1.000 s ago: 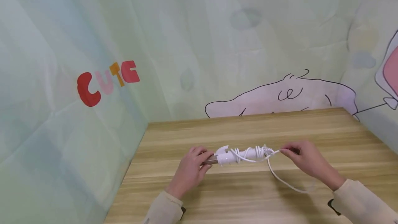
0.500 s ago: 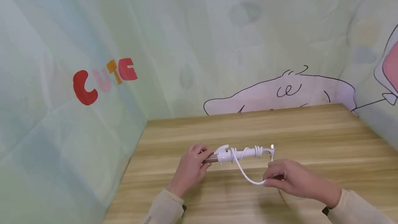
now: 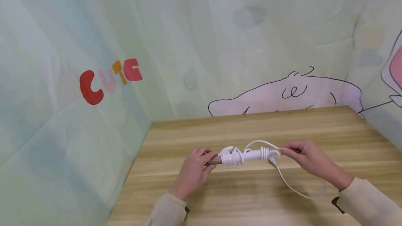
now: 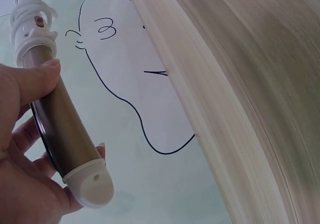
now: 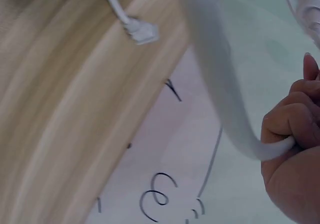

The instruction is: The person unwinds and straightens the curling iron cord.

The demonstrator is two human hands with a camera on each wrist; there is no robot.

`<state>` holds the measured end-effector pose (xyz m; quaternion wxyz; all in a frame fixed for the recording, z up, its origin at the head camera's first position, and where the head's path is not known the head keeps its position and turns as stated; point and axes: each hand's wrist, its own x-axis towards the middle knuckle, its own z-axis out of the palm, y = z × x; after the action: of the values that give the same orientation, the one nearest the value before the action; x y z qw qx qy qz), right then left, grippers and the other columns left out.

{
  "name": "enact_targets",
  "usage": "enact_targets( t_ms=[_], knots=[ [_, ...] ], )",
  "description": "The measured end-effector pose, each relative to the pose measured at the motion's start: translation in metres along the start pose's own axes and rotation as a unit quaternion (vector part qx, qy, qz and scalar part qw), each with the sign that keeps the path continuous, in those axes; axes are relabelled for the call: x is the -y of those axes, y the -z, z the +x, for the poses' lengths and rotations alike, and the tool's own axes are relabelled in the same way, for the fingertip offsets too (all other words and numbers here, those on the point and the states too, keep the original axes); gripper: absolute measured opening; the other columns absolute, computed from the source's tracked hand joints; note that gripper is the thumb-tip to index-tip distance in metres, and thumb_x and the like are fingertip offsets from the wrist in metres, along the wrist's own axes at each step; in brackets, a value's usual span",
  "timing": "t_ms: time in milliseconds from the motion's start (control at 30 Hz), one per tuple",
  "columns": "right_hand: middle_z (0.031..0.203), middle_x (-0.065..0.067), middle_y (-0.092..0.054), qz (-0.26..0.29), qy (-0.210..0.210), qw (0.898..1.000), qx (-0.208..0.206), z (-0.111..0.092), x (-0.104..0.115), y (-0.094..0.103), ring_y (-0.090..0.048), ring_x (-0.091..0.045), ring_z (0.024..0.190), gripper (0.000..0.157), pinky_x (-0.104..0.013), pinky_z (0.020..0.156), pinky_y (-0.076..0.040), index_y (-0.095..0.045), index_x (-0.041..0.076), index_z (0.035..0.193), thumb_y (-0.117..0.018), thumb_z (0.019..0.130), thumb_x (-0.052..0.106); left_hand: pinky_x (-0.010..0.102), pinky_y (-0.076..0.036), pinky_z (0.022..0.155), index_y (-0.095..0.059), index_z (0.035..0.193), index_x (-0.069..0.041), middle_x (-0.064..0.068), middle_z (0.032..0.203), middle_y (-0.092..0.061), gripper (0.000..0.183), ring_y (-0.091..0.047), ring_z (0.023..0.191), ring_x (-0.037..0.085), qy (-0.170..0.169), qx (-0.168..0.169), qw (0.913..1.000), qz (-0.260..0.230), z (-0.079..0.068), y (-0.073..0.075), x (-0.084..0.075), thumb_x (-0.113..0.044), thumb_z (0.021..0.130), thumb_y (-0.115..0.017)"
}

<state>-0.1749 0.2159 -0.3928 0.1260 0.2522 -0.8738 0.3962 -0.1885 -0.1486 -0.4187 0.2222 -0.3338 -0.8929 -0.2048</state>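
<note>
White cord (image 3: 261, 141), lately before the wand (image 3: 252, 155), now arches beyond it — seemingly another turn — right fingers (image 3: 291, 153) pinching cord, left fingers (image 3: 209, 156) curled round wand.

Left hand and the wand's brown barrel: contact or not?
Touching. The left wrist view shows it: the left hand has its thumb laid on the brown barrel, close to the white collar.

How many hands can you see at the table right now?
2. The left hand grips the curling iron by its brown barrel; the right hand, beyond the handle's end, holds the white cord.
</note>
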Motion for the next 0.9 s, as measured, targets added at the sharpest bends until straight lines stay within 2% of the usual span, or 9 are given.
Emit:
enact_targets(
  t_ms=[100,233,367,400,467,567,667,767,900],
  knots=[
    [0.062,0.016,-0.039,-0.006,-0.016,0.999,0.037,-0.007,-0.012,-0.008,-0.033,0.0,0.054,0.016,-0.023,0.045,-0.031,-0.071,0.017,0.083,-0.064,0.096,0.011,0.039,-0.053,0.081,-0.073,0.113,-0.012,0.004,0.107,-0.065,0.038,-0.059,0.097,0.023,0.004,-0.01,0.9999,-0.006,0.001,0.002,0.001,-0.007,0.077,-0.084],
    [0.061,0.016,-0.036,-0.008,-0.048,0.991,0.127,-0.018,-0.022,-0.021,-0.032,0.001,0.053,0.019,-0.021,0.046,-0.03,-0.068,0.016,0.081,-0.062,0.099,0.021,0.04,-0.052,0.081,-0.073,0.112,-0.011,0.005,0.107,-0.066,0.037,-0.059,0.096,0.023,0.004,-0.012,0.9999,-0.003,0.001,0.003,0.002,-0.007,0.077,-0.083],
    [0.071,0.011,-0.053,-0.047,-0.03,0.985,0.16,-0.025,-0.025,-0.033,-0.047,-0.003,0.062,0.015,-0.025,0.054,-0.044,-0.072,0.007,0.089,-0.066,0.095,0.02,0.04,-0.052,0.081,-0.073,0.113,-0.011,0.004,0.107,-0.066,0.036,-0.059,0.096,0.023,0.008,-0.011,0.9999,-0.001,0.002,0.002,0.001,-0.008,0.078,-0.083],
    [0.077,0.006,-0.059,-0.069,-0.017,0.986,0.153,-0.026,-0.024,-0.037,-0.053,-0.006,0.067,0.015,-0.029,0.058,-0.048,-0.072,0.002,0.094,-0.069,0.092,0.017,0.04,-0.052,0.081,-0.073,0.113,-0.011,0.004,0.108,-0.066,0.036,-0.059,0.096,0.023,0.008,-0.01,0.9999,0.001,0.002,0.002,0.001,-0.009,0.079,-0.083],
    [0.096,-0.008,-0.066,-0.119,0.004,0.985,0.123,-0.029,-0.019,-0.045,-0.063,-0.02,0.085,0.027,-0.038,0.073,-0.054,-0.07,-0.006,0.107,-0.075,0.087,0.012,0.04,-0.052,0.081,-0.073,0.113,-0.012,0.004,0.108,-0.066,0.036,-0.059,0.096,0.022,0.009,-0.007,0.9999,0.005,0.003,0.002,0.001,-0.01,0.079,-0.083],
    [0.115,-0.024,-0.063,-0.156,0.022,0.985,0.076,-0.029,-0.005,-0.06,-0.062,-0.04,0.104,0.047,-0.052,0.086,-0.051,-0.06,-0.012,0.121,-0.078,0.082,0.006,0.04,-0.052,0.08,-0.073,0.114,-0.012,0.004,0.108,-0.065,0.035,-0.059,0.096,0.022,0.01,-0.003,0.9999,0.01,0.006,0.001,-0.001,-0.011,0.08,-0.082],
    [0.124,-0.023,-0.06,-0.123,0.029,0.991,0.044,-0.024,0.012,-0.078,-0.058,-0.041,0.113,0.049,-0.054,0.092,-0.048,-0.057,-0.009,0.126,-0.076,0.083,0.003,0.04,-0.052,0.079,-0.073,0.113,-0.012,0.003,0.108,-0.065,0.035,-0.059,0.095,0.022,0.008,0.0,0.9998,0.016,0.007,0.0,-0.002,-0.011,0.08,-0.083],
    [0.122,-0.015,-0.064,-0.07,0.046,0.996,0.011,-0.018,0.023,-0.097,-0.061,-0.034,0.111,0.042,-0.05,0.091,-0.049,-0.06,-0.006,0.124,-0.074,0.085,0.003,0.04,-0.053,0.079,-0.073,0.113,-0.013,0.003,0.107,-0.065,0.036,-0.059,0.094,0.023,0.003,0.001,0.9998,0.022,0.008,-0.001,-0.004,-0.012,0.079,-0.083],
    [0.111,-0.008,-0.07,-0.022,0.025,0.998,-0.053,-0.011,0.031,-0.118,-0.065,-0.028,0.103,0.033,-0.045,0.089,-0.051,-0.067,0.0,0.114,-0.077,0.082,0.0,0.04,-0.053,0.079,-0.073,0.114,-0.014,0.002,0.106,-0.065,0.036,-0.059,0.093,0.023,0.0,0.006,0.9996,0.028,0.009,-0.003,-0.009,-0.013,0.079,-0.083]
  ],
)
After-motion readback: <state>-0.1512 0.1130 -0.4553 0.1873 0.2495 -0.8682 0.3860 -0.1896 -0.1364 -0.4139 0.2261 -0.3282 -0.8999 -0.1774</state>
